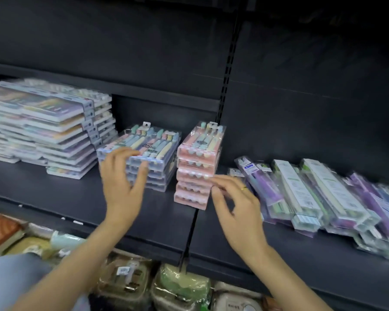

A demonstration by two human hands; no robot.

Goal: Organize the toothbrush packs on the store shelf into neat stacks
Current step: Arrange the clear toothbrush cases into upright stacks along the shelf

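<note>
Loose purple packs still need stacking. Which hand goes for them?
Right, probably. The right hand sits at the pink stack, directly beside the purple packs; the left hand is at the clear stack, farther away.

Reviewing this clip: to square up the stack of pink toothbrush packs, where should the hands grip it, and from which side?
Probably by its two long side faces, coming from the front edge of the black metal shelf. The stack of pink toothbrush packs is narrow and tall, with layers slightly offset. The right hand already touches its right side; the left hand is at the neighbouring stack of clear pastel toothbrush packs.

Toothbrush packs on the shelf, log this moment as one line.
left hand touching clear stack | right hand fingertips at pink stack | purple packs untidy
</note>
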